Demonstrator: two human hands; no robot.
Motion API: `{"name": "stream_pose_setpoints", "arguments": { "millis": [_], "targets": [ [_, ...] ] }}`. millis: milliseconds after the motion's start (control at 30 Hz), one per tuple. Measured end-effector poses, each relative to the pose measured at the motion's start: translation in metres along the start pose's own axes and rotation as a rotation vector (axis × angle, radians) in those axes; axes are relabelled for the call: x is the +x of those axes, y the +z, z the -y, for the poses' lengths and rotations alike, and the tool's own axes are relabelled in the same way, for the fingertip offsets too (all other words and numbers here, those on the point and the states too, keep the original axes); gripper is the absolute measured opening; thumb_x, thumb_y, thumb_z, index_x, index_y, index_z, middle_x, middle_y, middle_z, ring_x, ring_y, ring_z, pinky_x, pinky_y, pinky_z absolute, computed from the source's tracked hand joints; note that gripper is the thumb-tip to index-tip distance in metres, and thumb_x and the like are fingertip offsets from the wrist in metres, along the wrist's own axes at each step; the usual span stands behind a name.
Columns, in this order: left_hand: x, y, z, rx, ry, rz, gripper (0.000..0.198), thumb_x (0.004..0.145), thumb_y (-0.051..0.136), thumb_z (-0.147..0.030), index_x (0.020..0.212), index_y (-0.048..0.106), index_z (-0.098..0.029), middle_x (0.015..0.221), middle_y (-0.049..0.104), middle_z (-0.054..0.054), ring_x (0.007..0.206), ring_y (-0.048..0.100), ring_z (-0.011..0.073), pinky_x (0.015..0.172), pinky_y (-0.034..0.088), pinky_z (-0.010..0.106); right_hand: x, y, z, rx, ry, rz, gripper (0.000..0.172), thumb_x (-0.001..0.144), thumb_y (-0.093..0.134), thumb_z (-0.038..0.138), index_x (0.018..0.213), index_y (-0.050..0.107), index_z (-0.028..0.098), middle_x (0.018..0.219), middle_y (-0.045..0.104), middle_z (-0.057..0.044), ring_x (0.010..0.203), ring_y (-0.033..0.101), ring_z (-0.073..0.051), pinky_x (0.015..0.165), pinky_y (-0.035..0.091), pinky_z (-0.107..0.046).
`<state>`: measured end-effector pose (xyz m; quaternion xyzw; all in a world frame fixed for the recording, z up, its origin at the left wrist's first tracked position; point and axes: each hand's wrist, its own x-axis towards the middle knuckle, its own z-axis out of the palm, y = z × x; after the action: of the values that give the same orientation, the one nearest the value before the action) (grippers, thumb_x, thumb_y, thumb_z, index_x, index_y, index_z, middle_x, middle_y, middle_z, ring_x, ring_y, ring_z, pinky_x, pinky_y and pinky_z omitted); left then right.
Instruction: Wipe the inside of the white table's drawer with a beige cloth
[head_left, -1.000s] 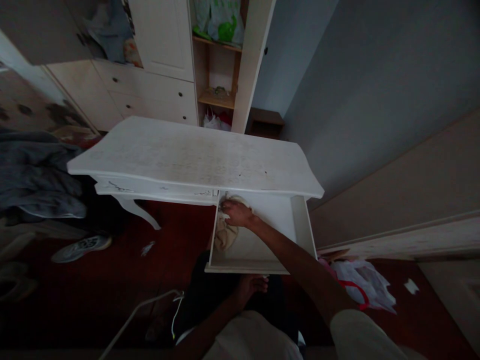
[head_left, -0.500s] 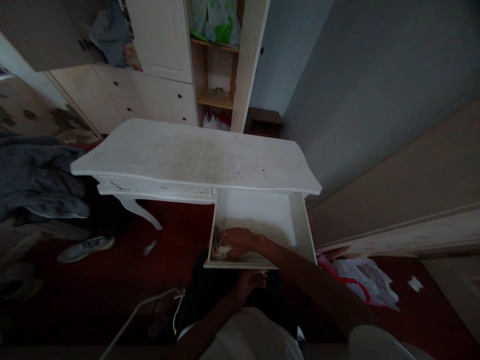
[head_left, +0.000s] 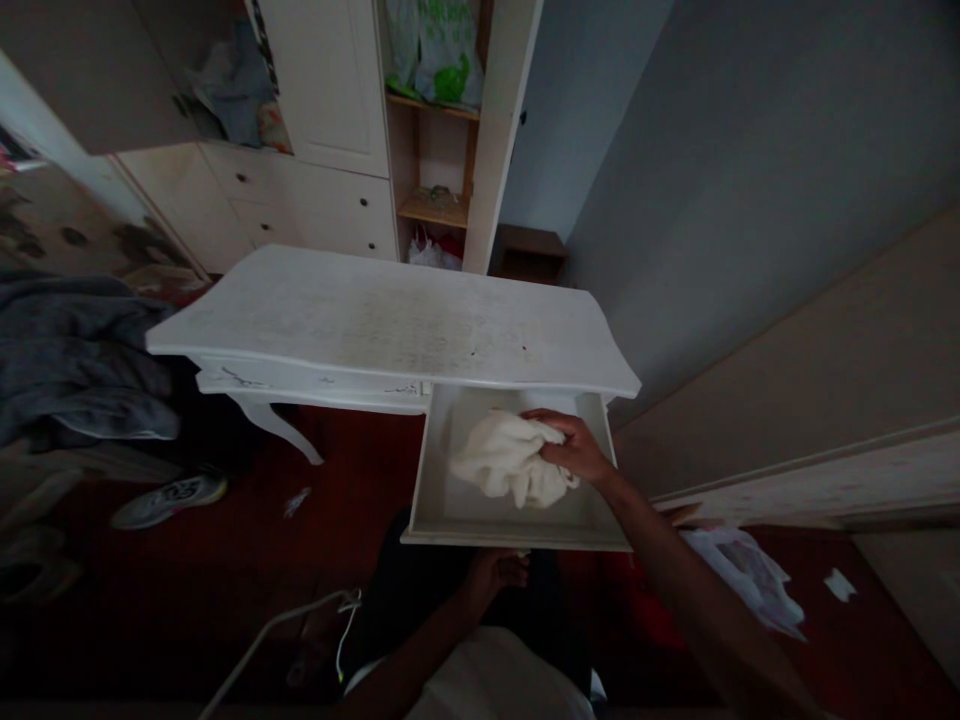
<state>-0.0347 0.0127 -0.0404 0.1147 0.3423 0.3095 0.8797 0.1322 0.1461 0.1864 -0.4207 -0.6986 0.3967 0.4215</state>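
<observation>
Head camera: cream cloth (head_left: 506,458) bunched in or just above the open drawer (head_left: 450,515), right hand (head_left: 576,446) gripping its side; loose folds could slip free! Left hand (head_left: 495,578) curled below, hold unclear; leaning could tilt the white desk (head_left: 300,300).

Room: part of a home, furnished much like a bedroom
Wardrobe (head_left: 337,85): white, with clothes (head_left: 238,105) in an open section and carrier bags (head_left: 450,75) on a shelf (head_left: 433,208)
Desk (head_left: 315,300): white, household style, with a curved leg (head_left: 281,430) and an opened drawer (head_left: 517,541)
Clothing pile (head_left: 82,355): grey, heaped at the left
Floor (head_left: 367,490): dark red, with a sports shoe (head_left: 169,501) and a plastic bag (head_left: 750,578) lying on it
Wall (head_left: 712,180): plain blue-grey
</observation>
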Motion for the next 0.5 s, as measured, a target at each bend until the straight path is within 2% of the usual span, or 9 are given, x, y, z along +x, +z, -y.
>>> {"name": "stream_pose_setpoints", "arguments": {
  "millis": [133,233,300,400,467,500],
  "targets": [
    [0.003,-0.002,0.001,0.008,0.0,-0.014,0.025,0.063,0.076,-0.034,0.071,0.067,-0.012,0.072,0.073,0.01,0.062,0.067,0.0218,0.067,0.052,0.038,0.02,-0.038,0.028,0.018,-0.042,-0.359,0.026,0.07,0.072,0.035,0.092,0.075,0.022,0.103,0.073,-0.004,0.091,0.068,-0.022,0.074,0.055,-0.03],
    [0.001,0.0,-0.001,0.017,0.009,-0.007,0.024,0.063,0.076,-0.034,0.071,0.067,-0.013,0.073,0.073,0.009,0.063,0.068,0.021,0.065,0.051,0.035,0.047,-0.061,0.036,-0.077,-0.099,-0.534,0.023,0.072,0.065,0.031,0.089,0.074,0.021,0.09,0.072,-0.001,0.081,0.067,-0.02,0.068,0.055,-0.029],
    [-0.002,0.003,-0.003,0.027,0.015,-0.014,0.023,0.064,0.075,-0.033,0.072,0.067,-0.013,0.073,0.073,0.01,0.063,0.067,0.0205,0.065,0.051,0.034,0.068,-0.076,0.032,-0.202,-0.123,-0.595,0.026,0.073,0.06,0.03,0.093,0.073,0.02,0.09,0.071,-0.001,0.081,0.067,-0.02,0.071,0.055,-0.032],
    [-0.008,0.007,-0.006,0.038,0.023,-0.031,0.025,0.063,0.075,-0.035,0.073,0.067,-0.012,0.074,0.073,0.01,0.064,0.067,0.0204,0.065,0.05,0.034,0.102,-0.093,0.016,-0.475,-0.164,-0.645,0.032,0.075,0.056,0.029,0.102,0.072,0.019,0.107,0.071,-0.006,0.097,0.065,-0.024,0.088,0.053,-0.041],
    [-0.011,0.009,-0.008,0.052,0.019,-0.035,0.028,0.063,0.075,-0.037,0.074,0.068,-0.013,0.075,0.073,0.01,0.064,0.067,0.0199,0.064,0.05,0.033,0.12,-0.097,0.0,-0.68,-0.163,-0.617,0.034,0.076,0.055,0.028,0.106,0.07,0.018,0.118,0.067,-0.01,0.11,0.061,-0.026,0.1,0.047,-0.043],
    [-0.013,0.01,-0.009,0.065,0.016,-0.039,0.029,0.063,0.075,-0.038,0.075,0.069,-0.013,0.076,0.073,0.009,0.064,0.067,0.0194,0.063,0.05,0.032,0.127,-0.096,-0.008,-0.775,-0.142,-0.561,0.035,0.077,0.055,0.027,0.108,0.069,0.017,0.122,0.065,-0.011,0.116,0.058,-0.026,0.103,0.045,-0.043]
  ]
}}
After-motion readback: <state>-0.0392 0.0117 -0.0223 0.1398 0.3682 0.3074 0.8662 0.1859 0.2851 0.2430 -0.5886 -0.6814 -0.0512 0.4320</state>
